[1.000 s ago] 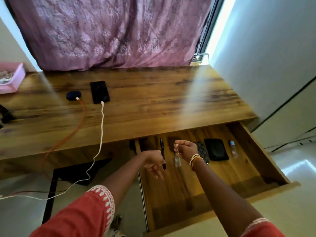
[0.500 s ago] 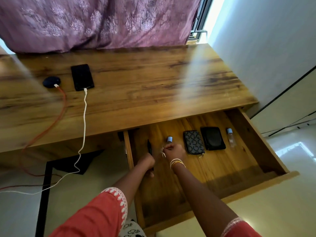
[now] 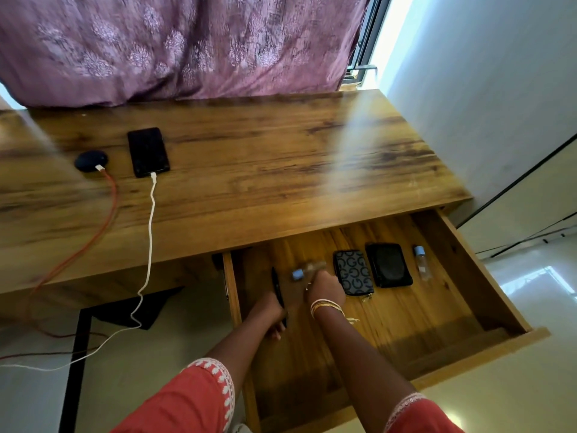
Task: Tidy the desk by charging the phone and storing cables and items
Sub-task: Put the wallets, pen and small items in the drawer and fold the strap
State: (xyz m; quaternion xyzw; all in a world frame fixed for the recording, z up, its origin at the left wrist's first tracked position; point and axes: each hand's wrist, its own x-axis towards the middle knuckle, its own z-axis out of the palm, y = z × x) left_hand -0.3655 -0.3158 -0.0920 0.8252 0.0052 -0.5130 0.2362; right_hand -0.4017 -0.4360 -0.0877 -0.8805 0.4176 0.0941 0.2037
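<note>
We see the right hand (image 3: 324,287) down in the open drawer (image 3: 487,307), fingers curled round a small clear bottle (image 3: 307,270) lying sideways, blue cap pointing left, though blur softens it; just to its left the left hand (image 3: 271,312) grips a black pen (image 3: 276,284), tip aimed away from us; right of the bottle lie a patterned pouch (image 3: 353,271), then a black wallet (image 3: 388,265), then a second small bottle (image 3: 421,262) near the drawer's right wall; up and left of both hands, on the desk (image 3: 281,170), the phone (image 3: 148,151) rests with a white cable (image 3: 151,220) plugged in; beside it a dark round device (image 3: 90,160) carries an orange cable (image 3: 107,210); a purple curtain (image 3: 187,45) hangs behind.
</note>
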